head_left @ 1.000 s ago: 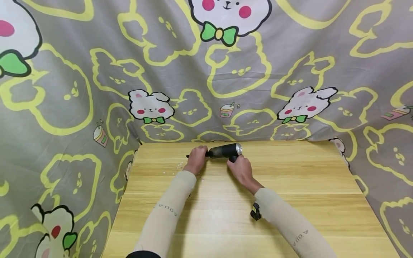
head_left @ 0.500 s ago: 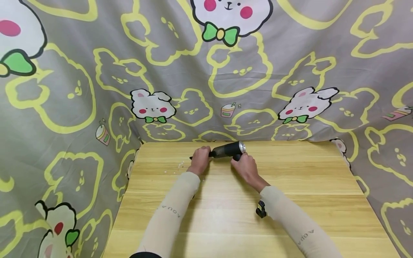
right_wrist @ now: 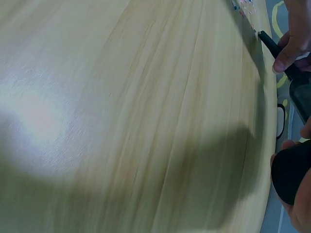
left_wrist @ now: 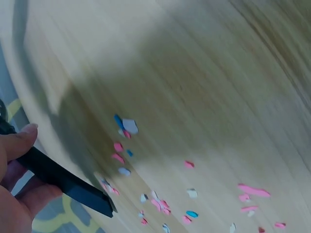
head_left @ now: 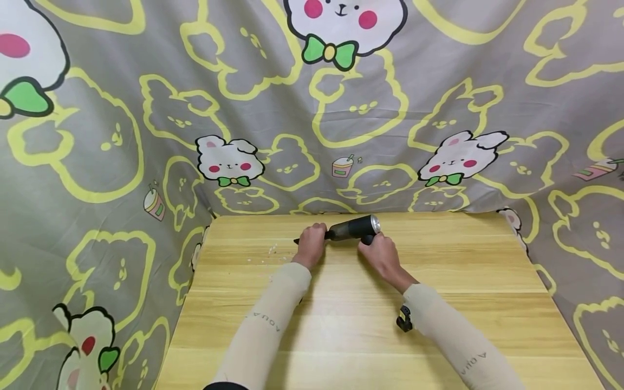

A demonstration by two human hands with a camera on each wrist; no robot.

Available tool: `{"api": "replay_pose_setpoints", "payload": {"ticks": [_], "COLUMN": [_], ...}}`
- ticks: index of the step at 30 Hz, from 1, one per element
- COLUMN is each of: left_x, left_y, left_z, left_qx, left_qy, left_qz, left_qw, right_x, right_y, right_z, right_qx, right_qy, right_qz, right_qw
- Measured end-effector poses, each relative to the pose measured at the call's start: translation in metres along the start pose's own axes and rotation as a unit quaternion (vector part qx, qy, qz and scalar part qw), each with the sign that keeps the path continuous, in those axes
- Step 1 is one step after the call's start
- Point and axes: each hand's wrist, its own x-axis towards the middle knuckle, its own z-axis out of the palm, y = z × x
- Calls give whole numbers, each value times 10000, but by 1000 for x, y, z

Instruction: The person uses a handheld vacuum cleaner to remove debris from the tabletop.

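Observation:
A black handheld vacuum cleaner (head_left: 352, 229) with a silver end is held close over the far part of the table. My left hand (head_left: 311, 246) grips its slim nozzle (left_wrist: 80, 191), whose slanted tip points left in the head view. My right hand (head_left: 384, 254) holds the black handle (right_wrist: 291, 172) below the silver end. In the left wrist view, small pink, blue and whitish scraps (left_wrist: 160, 204) lie scattered on the wood, some right beside the nozzle tip. The head view shows them left of my left hand.
The light wooden table (head_left: 341, 325) reaches back to a grey curtain (head_left: 292, 119) with rabbit drawings, which hangs along the rear and both sides. A small black device (head_left: 404, 319) sits at my right sleeve.
Both hands have moved a little to the right with the vacuum cleaner. More of the scraps now show left of my left hand.

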Motion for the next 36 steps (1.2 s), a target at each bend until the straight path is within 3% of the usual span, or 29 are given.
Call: {"api": "replay_pose_setpoints", "payload": {"ticks": [13,36], "left_x": [-2,-20], "left_y": [13,33], "left_z": [7,13], "left_qx": [160,652], "left_qy": [63,401], "left_qz": [51,380], "left_qw": [9998,9963], "right_x": [-6,-30], "right_y": [13,30], "right_z": [-5,-7], "right_qx": [-67,-39], "right_qy": [-33,112], "right_qz": [85,201], "right_qw": [9999,9997]}}
